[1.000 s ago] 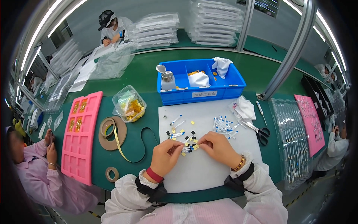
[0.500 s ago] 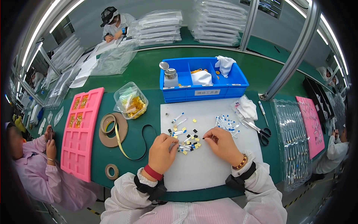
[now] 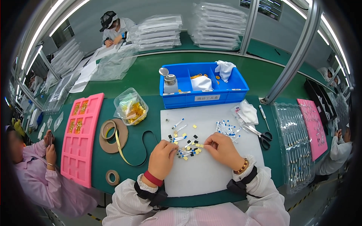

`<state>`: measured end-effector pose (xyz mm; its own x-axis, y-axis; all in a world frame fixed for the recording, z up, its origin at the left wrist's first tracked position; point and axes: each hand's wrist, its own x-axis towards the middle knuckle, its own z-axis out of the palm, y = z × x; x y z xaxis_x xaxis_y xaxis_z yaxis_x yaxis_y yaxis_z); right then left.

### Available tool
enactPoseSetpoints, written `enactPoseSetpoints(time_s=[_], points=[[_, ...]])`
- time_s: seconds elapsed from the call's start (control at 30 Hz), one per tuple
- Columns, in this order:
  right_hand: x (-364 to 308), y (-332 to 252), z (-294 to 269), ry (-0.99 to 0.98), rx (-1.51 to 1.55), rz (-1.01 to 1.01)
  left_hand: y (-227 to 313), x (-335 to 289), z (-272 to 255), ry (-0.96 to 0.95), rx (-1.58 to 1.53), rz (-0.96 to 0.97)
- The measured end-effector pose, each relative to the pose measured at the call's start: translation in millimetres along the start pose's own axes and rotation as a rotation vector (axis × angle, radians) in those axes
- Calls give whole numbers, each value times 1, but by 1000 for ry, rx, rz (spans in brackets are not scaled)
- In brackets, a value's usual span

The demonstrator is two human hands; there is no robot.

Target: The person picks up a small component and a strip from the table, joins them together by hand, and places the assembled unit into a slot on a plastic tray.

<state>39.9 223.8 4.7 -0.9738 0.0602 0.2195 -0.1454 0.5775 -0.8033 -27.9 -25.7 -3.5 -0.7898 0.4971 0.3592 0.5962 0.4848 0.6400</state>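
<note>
- Both hands are down on the white work mat (image 3: 211, 177), working a little cluster of small parts (image 3: 187, 147): thin white-and-blue strips plus tiny yellow and black squares.
- Left hand (image 3: 163, 158) is curled in with the fingertips pinched narrow at the cluster's left edge. Looks like it has a strip, but it's too small to be sure.
- Right hand (image 3: 223, 149) is curled the same way, fingertips touching a yellow square on the right side of the cluster.
- My read: this is the sort-and-pair stage, putting a square onto a strip. Next move needs a fine pinch and lining up two tiny pieces.
- A second pile of strips (image 3: 226, 128) sits just beyond the right hand, with scissors (image 3: 263, 135) near it.
- Hard to tell: fingertips cover the actual contact point, and what's in the blue bin (image 3: 203, 98) is only partly visible.
</note>
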Motion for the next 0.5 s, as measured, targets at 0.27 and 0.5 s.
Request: enactPoseSetpoints(time_s=[0.27,0.5], points=[[-1,3,0,10,10,8,0,4,-1,64,65,16],[-2,6,-1,-16,-7,-8,2,5,0,72,-36,-26]])
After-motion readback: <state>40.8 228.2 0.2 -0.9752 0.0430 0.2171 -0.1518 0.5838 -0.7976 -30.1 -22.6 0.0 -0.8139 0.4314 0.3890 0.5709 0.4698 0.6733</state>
